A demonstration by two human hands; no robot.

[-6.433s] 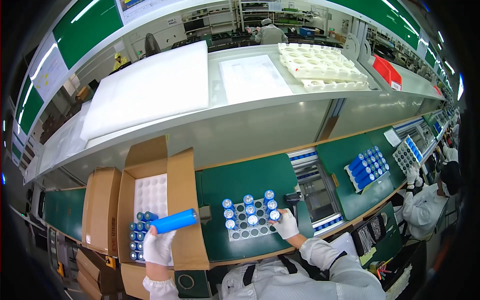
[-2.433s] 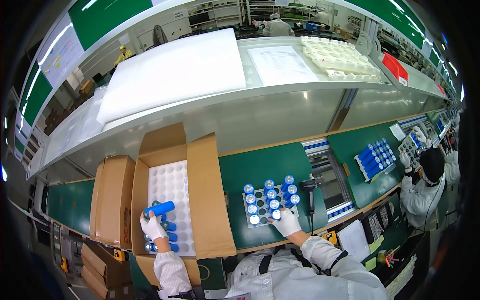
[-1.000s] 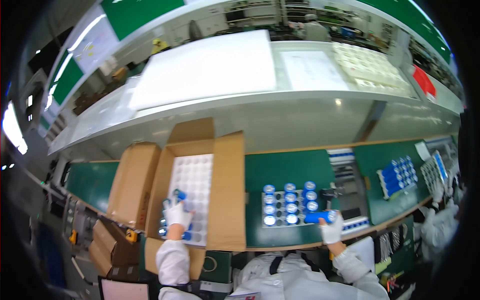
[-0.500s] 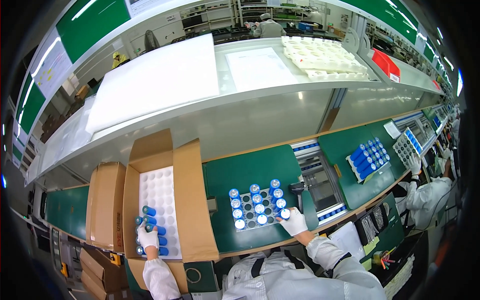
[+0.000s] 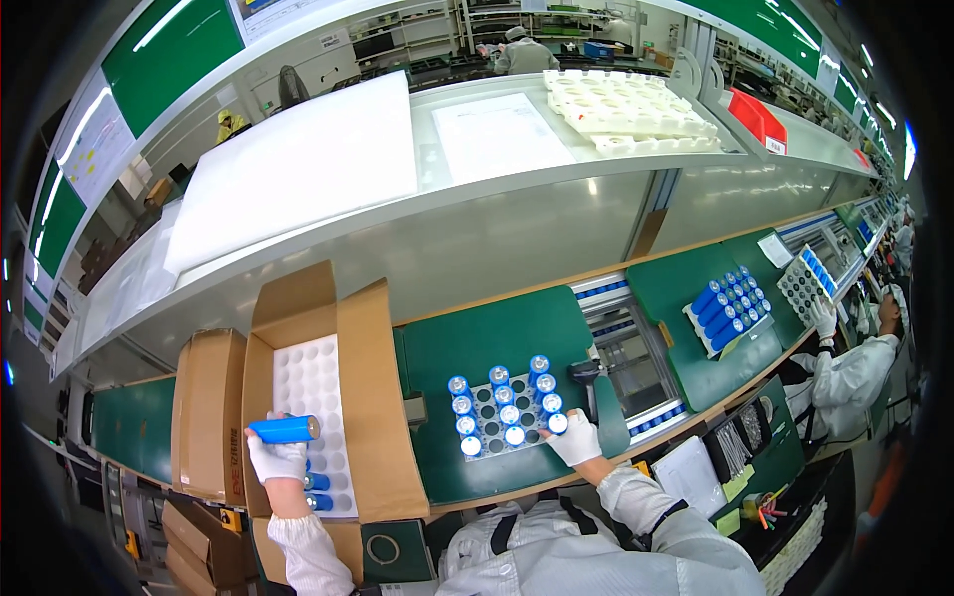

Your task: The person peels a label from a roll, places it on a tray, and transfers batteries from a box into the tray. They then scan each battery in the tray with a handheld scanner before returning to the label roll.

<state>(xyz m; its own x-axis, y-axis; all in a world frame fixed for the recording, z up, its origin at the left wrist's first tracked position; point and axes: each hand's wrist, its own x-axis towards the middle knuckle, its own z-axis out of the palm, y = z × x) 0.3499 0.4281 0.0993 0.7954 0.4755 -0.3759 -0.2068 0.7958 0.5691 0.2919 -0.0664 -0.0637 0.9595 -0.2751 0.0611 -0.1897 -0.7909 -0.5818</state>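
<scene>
Left hand [image 5: 277,459] grips blue cylindrical cell [image 5: 284,429] sideways, clear of white foam tray [image 5: 310,382]; right hand [image 5: 576,439] pinches cell [image 5: 556,423] at grey holder [image 5: 505,417] edge.

Blue cylinder [image 5: 284,429] in white-gloved left hand [image 5: 277,459]; brown carton [image 5: 333,397], white dimpled insert [image 5: 308,382]; green mat [image 5: 497,343]; grey tray [image 5: 504,422]

Pretty clearly a factory assembly line. A long desk [image 5: 517,343] topped with green mats is run past several stations, with a roller conveyor track [image 5: 636,368] set into it. Blue cylindrical cells [image 5: 502,412] are stood in gridded trays, more are packed in a cardboard box [image 5: 363,397], and white coats and gloves are worn by the co-worker [image 5: 845,368] further along.
</scene>
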